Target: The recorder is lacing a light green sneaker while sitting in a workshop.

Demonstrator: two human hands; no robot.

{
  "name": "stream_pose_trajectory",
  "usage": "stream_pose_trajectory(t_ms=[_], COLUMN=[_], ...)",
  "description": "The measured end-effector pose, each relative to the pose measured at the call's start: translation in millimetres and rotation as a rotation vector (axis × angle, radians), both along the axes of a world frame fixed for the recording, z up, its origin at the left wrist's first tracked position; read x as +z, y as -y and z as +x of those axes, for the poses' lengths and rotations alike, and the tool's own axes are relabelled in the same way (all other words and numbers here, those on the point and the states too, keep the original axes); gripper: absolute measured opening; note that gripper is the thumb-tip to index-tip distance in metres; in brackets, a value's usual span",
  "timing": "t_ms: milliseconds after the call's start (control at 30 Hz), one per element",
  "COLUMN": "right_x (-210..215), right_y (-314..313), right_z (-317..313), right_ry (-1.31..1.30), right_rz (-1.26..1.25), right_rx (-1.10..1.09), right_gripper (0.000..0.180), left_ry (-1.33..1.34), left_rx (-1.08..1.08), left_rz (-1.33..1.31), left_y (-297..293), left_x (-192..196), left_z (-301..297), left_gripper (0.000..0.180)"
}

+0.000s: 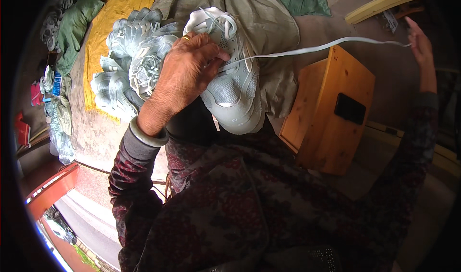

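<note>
A pale grey-blue sneaker (pixel 233 89) rests toe toward me over my lap, its white-lined opening facing away. My left hand (pixel 189 63), wearing a ring and a bracelet, grips it at the eyelets, thumb and fingers pressed together by the lacing. From there a flat light shoelace (pixel 317 48) stretches in a long line to the far right. My right hand (pixel 420 45) is raised there at the lace's end, pinching it; its fingertips are partly dim. More lace lies looped in the upper part of the shoe.
Several similar sneakers (pixel 144 63) are piled left of my left hand on a yellow cloth (pixel 126 3). Below the stretched lace stands a wooden stool (pixel 336 94) with a black phone (pixel 350 108) on it. Green cloth (pixel 249 8) spreads behind the shoe. A yellow beam (pixel 384 4) lies far right.
</note>
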State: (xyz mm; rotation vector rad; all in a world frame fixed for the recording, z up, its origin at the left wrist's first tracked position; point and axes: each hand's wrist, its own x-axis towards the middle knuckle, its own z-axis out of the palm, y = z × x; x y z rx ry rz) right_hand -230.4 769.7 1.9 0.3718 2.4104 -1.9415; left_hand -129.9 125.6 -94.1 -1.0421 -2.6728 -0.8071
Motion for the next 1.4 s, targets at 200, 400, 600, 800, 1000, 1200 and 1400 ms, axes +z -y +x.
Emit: stream_pose_trajectory(t_ms=[200, 400, 600, 800, 1000, 1200, 1400], right_x=[-89, -136, -141, -141, -131, -131, -130], right_y=[247, 382, 407, 408, 410, 408, 404], right_z=[49, 76, 89, 91, 101, 95, 84], right_ry=[-0.044, -0.306, -0.325, -0.293, -0.196, -0.214, -0.158], right_rz=[0.193, 0.229, 0.124, 0.162, 0.205, 0.324, 0.278], right_rx=[0.379, 0.631, 0.675, 0.607, 0.595, 0.598, 0.681], right_gripper=[0.022, 0.024, 0.024, 0.013, 0.014, 0.015, 0.015], left_ry=[0.112, 0.246, 0.325, 0.694, 1.183, 1.069, 1.089], left_rx=[0.146, 0.267, 0.386, 0.407, 0.383, 0.351, 0.375], left_rz=[0.039, 0.131, 0.208, 0.332, 0.599, 0.364, 0.397], left_y=[-2, -14, -19, -16, -21, -26, -26], left_x=[-9, -8, -14, -6, 13, 10, 8], left_z=[13, 18, 26, 21, 21, 7, 4], left_gripper=[0.016, 0.015, 0.018, 0.022, 0.032, 0.032, 0.028])
